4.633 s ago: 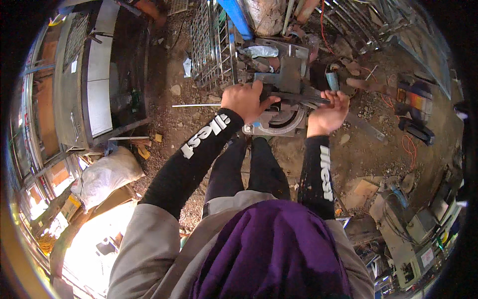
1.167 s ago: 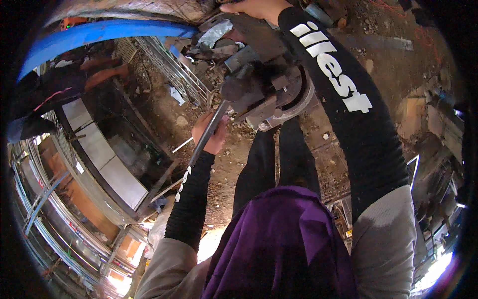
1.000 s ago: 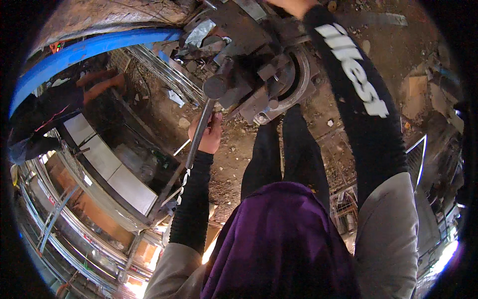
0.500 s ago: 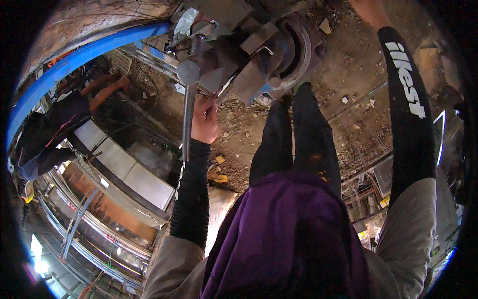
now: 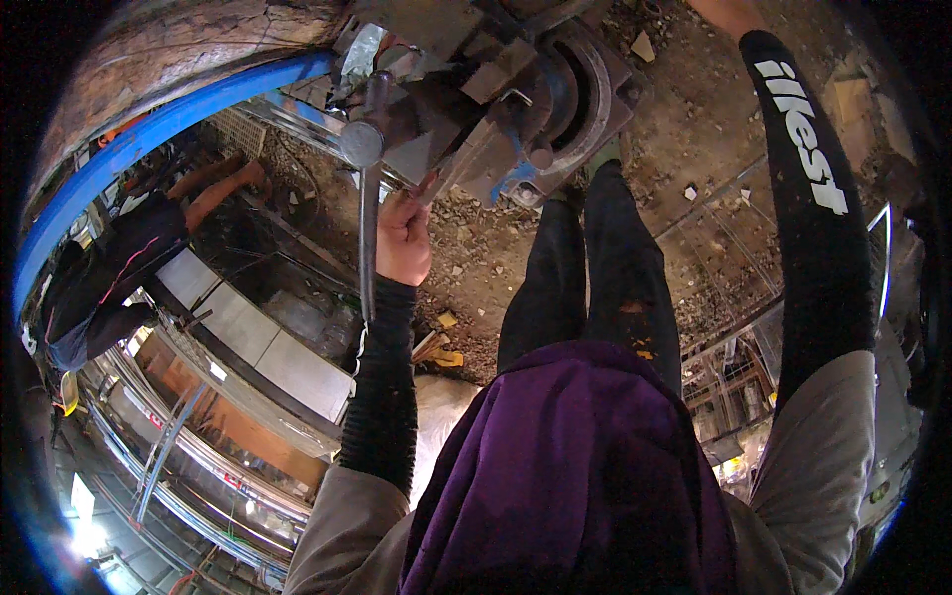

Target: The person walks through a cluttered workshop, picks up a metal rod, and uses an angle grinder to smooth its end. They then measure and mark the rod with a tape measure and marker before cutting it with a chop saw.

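Note:
My left hand (image 5: 402, 243) is closed in a pinch at the near end of a flat metal bar (image 5: 458, 164), which runs up into a heavy dark metal vise (image 5: 421, 134). Just left of that hand hangs the vise's long steel handle (image 5: 368, 238), passing through a round screw head (image 5: 362, 144). A curved, slotted cast base (image 5: 585, 99) lies to the right of the vise. At the top edge, my right hand (image 5: 729, 14) is reached out far from the left one. Its fingers are cut off by the frame, so their hold is hidden.
Loose rubble covers the dirt floor (image 5: 476, 268) around my legs. A blue beam (image 5: 169, 134) curves along the upper left. Another person (image 5: 119, 243) crouches at the left, arms stretched forward. Racks of long metal pipes (image 5: 188, 446) fill the lower left; wire mesh (image 5: 729, 387) stands right.
My left hand stays at the bar's end, which has turned slightly and shows its broad face more. The view has shifted a little; the right arm remains stretched out.

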